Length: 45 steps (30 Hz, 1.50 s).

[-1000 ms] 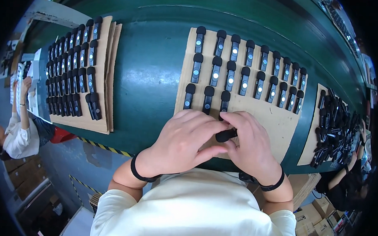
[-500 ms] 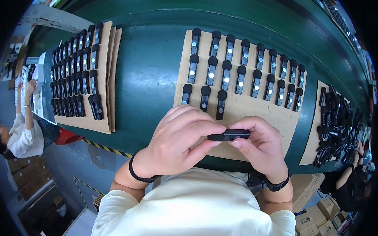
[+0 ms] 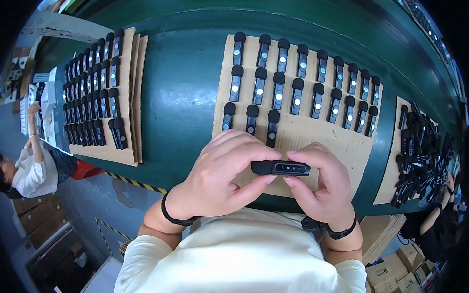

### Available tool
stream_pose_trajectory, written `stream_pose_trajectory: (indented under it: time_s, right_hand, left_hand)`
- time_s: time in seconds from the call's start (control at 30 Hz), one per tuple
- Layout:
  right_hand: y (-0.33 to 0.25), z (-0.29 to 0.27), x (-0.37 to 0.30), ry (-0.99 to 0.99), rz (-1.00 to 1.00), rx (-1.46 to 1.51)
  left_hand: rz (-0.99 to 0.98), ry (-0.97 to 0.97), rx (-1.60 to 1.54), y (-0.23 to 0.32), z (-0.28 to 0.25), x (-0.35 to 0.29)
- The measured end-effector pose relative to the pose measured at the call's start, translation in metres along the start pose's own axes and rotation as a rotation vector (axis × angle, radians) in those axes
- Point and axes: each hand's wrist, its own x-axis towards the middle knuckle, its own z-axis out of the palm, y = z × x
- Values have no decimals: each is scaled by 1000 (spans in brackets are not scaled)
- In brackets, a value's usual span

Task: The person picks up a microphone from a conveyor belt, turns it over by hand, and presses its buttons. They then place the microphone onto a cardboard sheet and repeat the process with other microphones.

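From my station, I see the left hand [image 3: 213,172] and right hand [image 3: 327,187] pinching the black microphone [image 3: 280,168] between thumbs and fingers above the cardboard sheet [image 3: 331,144], rounded end toward 9 o'clock. I can't read its panel [image 3: 291,168]; it has rolled toward me since half a second ago. Bare cardboard stretches toward 2 o'clock; the table's [image 3: 179,93] near edge is at 6.
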Motion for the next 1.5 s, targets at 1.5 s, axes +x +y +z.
stream_pose_trajectory:
  time_s: [1.5]
  right_hand:
    - [26, 0, -4, 65, -116, -433]
  left_hand:
    - [-71, -160, 188, -19, 10, -17]
